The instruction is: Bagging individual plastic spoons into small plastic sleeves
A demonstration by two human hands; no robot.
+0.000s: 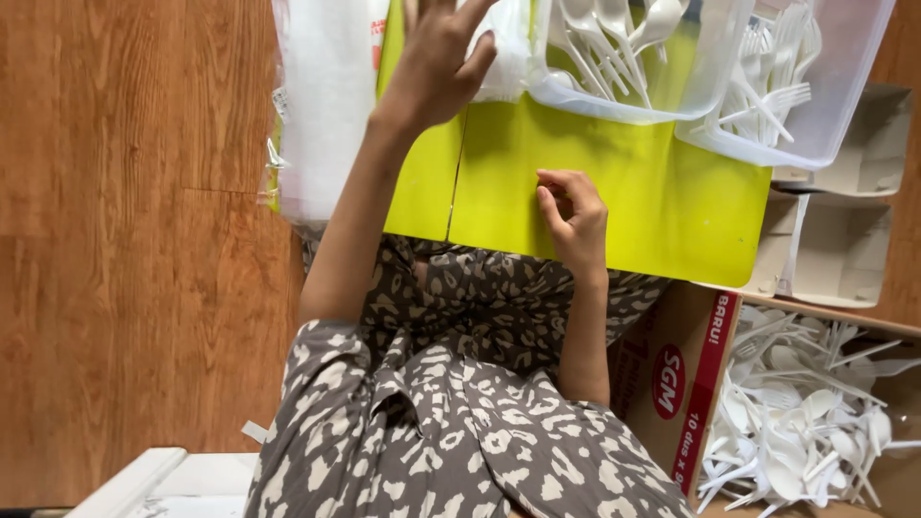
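My left hand point(436, 62) is raised with fingers spread over the far left edge of a lime-green board point(614, 182). It sits between a clear bag of white items point(326, 105) and a clear tub of white plastic spoons point(624, 58), and its fingertips are next to a white plastic wrap at the tub's corner. My right hand point(576, 216) rests on the green board near its front edge. Its fingers are curled in and I see nothing in them. Both arms reach out over my patterned grey dress.
A second clear tub point(796, 86) holding white plastic forks stands to the right of the spoon tub. White cardboard trays point(844, 249) lie further right. A cardboard box point(691, 384) with a heap of loose white cutlery point(815, 422) sits at lower right. Wood-pattern floor point(125, 240) fills the left.
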